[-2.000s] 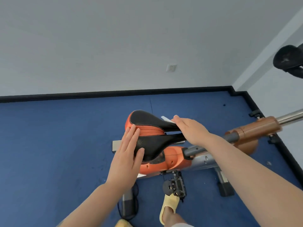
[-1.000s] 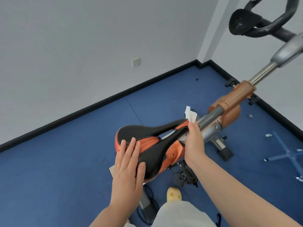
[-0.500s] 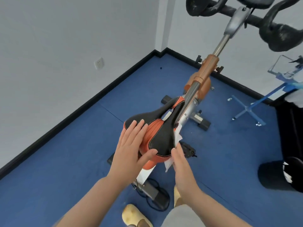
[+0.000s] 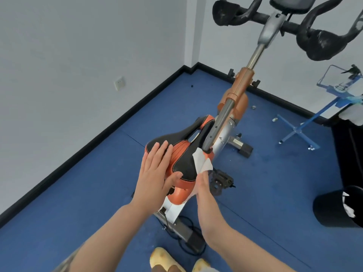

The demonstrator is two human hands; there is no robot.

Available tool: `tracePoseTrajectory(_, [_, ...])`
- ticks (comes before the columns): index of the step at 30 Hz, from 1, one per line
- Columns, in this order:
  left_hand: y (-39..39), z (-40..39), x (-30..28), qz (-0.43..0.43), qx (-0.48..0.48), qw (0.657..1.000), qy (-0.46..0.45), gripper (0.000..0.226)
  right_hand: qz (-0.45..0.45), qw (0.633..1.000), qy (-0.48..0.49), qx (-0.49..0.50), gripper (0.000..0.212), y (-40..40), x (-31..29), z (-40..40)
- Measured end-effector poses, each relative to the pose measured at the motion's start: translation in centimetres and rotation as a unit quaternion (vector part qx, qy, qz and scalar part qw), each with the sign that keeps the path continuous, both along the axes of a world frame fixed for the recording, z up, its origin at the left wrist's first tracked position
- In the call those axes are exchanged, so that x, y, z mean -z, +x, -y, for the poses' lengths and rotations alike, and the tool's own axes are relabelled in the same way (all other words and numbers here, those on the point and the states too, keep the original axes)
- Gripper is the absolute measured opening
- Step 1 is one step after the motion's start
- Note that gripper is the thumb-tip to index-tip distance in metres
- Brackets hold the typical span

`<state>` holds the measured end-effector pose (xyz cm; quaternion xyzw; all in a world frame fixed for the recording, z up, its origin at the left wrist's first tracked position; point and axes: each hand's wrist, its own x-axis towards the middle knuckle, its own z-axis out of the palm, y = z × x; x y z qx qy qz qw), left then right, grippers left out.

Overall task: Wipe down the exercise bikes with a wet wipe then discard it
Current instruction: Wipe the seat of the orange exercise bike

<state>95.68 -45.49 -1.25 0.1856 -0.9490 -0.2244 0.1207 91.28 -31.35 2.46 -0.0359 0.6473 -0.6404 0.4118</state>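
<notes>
The left hand [image 4: 156, 173] lies flat on the rear of the black-and-orange saddle [image 4: 183, 154] — 4 fingers straight and slightly spread on top, thumb hooked round the back edge. The right hand [image 4: 204, 186] pinches the white wet wipe [image 4: 201, 161] at its lower end; the wipe stands up against the saddle's right side, just beside the grey seat post [image 4: 220, 122]. The exercise bike [image 4: 238, 89] stands on blue floor [image 4: 78, 193], handlebars [image 4: 318, 44] at top right. A black bin [image 4: 334, 207] sits well apart, at the right.
</notes>
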Motion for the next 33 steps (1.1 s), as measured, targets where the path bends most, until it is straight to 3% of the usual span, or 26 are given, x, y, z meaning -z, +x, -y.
tracePoseTrajectory(3, [-0.1, -0.2, 0.1, 0.004, -0.005, 1.0, -0.008, 0.077, 0.006, 1.0, 0.012, -0.023, 0.02, -0.8, 0.0, 0.1])
tracePoseTrajectory(6, [0.1, -0.2, 0.1, 0.004, -0.003, 1.0, -0.002, 0.076, 0.018, 0.999, 0.023, -0.016, 0.056, -2.9, 0.1, 0.3])
tracePoseTrajectory(12, [0.1, 0.2, 0.1, 0.011, 0.013, 1.0, -0.001, 0.075, 0.012, 0.999, 0.049, -0.014, 0.083, -1.0, 0.7, 0.3])
tracePoseTrajectory(16, [0.6, 1.5, -0.3, -0.008, 0.058, 0.998, 0.035, 0.061, -0.003, 0.997, 0.019, 0.081, 0.062, 1.6, 0.8, 0.8])
tracePoseTrajectory(19, [1.4, 4.8, -1.2, -0.012, 0.162, 0.981, 0.109, 0.054, -0.006, 0.987, 0.026, 0.16, 0.04, 2.2, 0.6, 2.5])
tracePoseTrajectory(22, [1.5, 8.7, -1.7, -0.01, 0.266, 0.953, 0.147, 0.049, -0.07, 0.961, 0.052, 0.261, 0.046, 3.4, 1.3, 5.3])
tracePoseTrajectory(25, [1.6, 10.6, -1.3, -0.005, 0.296, 0.936, 0.188, 0.045, -0.172, 0.911, 0.045, 0.372, 0.046, 5.7, 1.5, 9.2])
tracePoseTrajectory(28, [1.8, 11.1, -0.7, -0.011, 0.324, 0.928, 0.185, 0.046, -0.196, 0.871, 0.061, 0.445, 0.051, 7.1, 1.5, 12.9])
tracePoseTrajectory(31, [1.7, 11.4, -0.5, -0.005, 0.324, 0.926, 0.193, 0.047, -0.23, 0.851, 0.141, 0.45, 0.052, 8.0, 2.2, 14.8])
tracePoseTrajectory(33, [1.6, 11.5, -0.5, 0.0, 0.319, 0.926, 0.202, 0.046, -0.296, 0.837, 0.233, 0.397, 0.052, 8.4, 2.8, 14.4])
